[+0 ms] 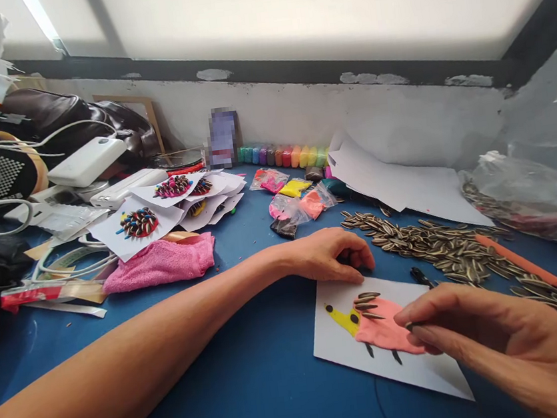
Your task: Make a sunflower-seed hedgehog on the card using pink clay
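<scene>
Nearby, seed pile (431, 245), orange stick (523, 263); right hand (514, 336), pinching seed (409, 326), overlaps card (330, 341); left hand (324, 254) curled, contents unclear.

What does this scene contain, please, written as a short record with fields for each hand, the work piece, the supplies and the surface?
Left hand: at the far edge of the white card, fingers curled
Right hand: pinching a small dark item, probably a seed
Work piece: pink body, yellow head, several seeds on the body
Supplies: seed pile, bagged clay
Surface: blue table
</scene>
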The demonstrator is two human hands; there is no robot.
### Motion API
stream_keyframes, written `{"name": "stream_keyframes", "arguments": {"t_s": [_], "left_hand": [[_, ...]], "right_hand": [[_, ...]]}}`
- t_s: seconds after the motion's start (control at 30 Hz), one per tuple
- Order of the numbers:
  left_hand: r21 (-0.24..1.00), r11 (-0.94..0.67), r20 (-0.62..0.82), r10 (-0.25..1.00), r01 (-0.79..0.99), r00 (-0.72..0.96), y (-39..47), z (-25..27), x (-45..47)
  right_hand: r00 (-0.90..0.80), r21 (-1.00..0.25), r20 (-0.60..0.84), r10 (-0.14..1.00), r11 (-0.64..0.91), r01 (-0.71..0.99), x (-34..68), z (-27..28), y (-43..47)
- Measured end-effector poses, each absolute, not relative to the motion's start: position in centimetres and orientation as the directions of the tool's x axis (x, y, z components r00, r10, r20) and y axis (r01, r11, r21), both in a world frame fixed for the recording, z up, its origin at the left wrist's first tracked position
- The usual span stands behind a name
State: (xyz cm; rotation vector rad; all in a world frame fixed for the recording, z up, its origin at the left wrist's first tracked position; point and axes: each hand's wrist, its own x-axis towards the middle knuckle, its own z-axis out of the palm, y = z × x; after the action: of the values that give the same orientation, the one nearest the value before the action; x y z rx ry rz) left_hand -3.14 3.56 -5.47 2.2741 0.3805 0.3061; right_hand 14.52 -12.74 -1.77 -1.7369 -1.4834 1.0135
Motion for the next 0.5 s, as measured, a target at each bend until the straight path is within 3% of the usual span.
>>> {"name": "stream_keyframes", "arguments": {"t_s": [0.13, 0.5], "left_hand": [[0.749, -0.642, 0.105, 0.357, 0.163, 0.928, 3.6, -5.5, -3.1], [0.750, -0.638, 0.098, 0.367, 0.174, 0.925, 3.5, -5.4, -3.2]], "right_hand": [[-0.132, -0.760, 0.096, 0.987, 0.158, 0.630, 16.4, -2.2, -12.5], [-0.189, -0.628, 0.038, 0.981, 0.171, 0.759, 17.0, -2.9, -12.7]]}}
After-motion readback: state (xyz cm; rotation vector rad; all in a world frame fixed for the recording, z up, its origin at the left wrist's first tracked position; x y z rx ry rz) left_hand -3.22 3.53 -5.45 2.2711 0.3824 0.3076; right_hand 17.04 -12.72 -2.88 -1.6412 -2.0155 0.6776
